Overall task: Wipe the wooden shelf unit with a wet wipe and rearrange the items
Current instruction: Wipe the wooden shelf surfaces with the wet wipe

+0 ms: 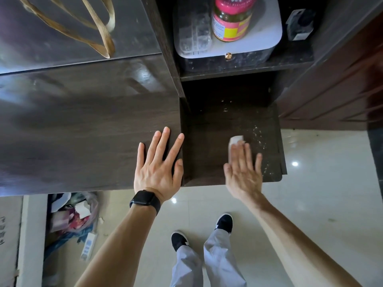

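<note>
Where the lower shelf [207, 156] runs open to its front edge, the right hand [243, 172], fingers straight, presses the wet wipe [236, 139]; the left hand [158, 164] rests flat, released, on the top panel [83, 131].

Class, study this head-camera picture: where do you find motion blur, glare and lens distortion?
Head view: the right hand, pressing the wipe, is smeared by motion blur; the left hand is sharp; glare spots shine on the floor; the wide lens bows the edges of the shelf unit.

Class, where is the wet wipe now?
Head view, right of centre: the wet wipe lies partly under the right hand on the lower shelf, beside crumbs.
</note>
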The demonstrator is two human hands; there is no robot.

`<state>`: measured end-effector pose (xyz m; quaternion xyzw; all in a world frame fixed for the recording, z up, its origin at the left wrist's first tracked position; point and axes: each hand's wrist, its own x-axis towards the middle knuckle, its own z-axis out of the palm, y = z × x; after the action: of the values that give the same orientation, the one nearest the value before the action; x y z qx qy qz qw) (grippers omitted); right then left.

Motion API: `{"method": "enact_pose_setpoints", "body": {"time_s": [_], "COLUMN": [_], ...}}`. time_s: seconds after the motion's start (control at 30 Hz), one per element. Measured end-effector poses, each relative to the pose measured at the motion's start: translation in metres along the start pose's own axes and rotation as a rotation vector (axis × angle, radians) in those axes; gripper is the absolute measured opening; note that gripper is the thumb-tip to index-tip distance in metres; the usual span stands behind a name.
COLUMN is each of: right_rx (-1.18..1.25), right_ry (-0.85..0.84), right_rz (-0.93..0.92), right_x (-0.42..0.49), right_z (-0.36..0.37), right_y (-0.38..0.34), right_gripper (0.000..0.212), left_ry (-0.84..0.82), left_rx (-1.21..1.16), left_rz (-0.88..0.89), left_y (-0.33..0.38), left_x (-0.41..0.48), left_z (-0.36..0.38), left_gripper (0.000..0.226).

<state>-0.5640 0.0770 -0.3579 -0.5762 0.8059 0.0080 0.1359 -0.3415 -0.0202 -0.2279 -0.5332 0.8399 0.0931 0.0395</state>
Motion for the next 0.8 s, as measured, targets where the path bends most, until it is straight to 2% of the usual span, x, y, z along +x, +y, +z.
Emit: {"method": "enact_pose_setpoints", "body": {"time_s": [0.1, 0.17, 0.23, 0.33, 0.43, 0.5, 0.63, 0.8], "right_rx": [0.041, 0.027, 0.01, -0.018, -0.006, -0.009, -0.015, -0.014], "right_ry": [-0.039, -0.057, -0.05, -0.053, -0.043, -0.028, -0.045, -0.06], "right_rz": [-0.294, -0.396, -0.335, 0.008, 0.16, 0.123, -0.159, -0.211], "right_x": [-0.004, 0.006, 0.021, 0.032, 0.019, 0.002, 0.008, 0.078], "right_z": [0.008, 0.007, 0.003, -0.004, -0.011, -0.009, -0.003, -0.004], "right_y": [-0.045, -0.06, -0.049, 0.002, 0.038, 0.029, -0.018, -0.049], "right_gripper": [0.064, 0.064, 0.062, 0.062, 0.066, 0.07, 0.07, 0.067], "left_ry": [0.001, 0.0, -0.006, -0.001, -0.005, 0.001, 0.102, 0.11], "left_rx": [-0.007, -0.01, -0.006, 0.001, -0.012, -0.022, -0.059, -0.133], "left_rz": [-0.002, -0.005, -0.008, -0.011, -0.021, -0.028, -0.039, -0.153], "left_y": [0.002, 0.002, 0.002, 0.001, 0.004, 0.005, 0.007, 0.014], "left_x": [0.0, 0.0, 0.0, 0.0, 0.001, -0.001, 0.03, 0.074], "left_z": [-0.001, -0.002, -0.001, -0.002, -0.004, -0.007, -0.024, -0.011], "left_gripper": [0.059, 0.059, 0.058, 0.057, 0.058, 0.058, 0.057, 0.071]}}
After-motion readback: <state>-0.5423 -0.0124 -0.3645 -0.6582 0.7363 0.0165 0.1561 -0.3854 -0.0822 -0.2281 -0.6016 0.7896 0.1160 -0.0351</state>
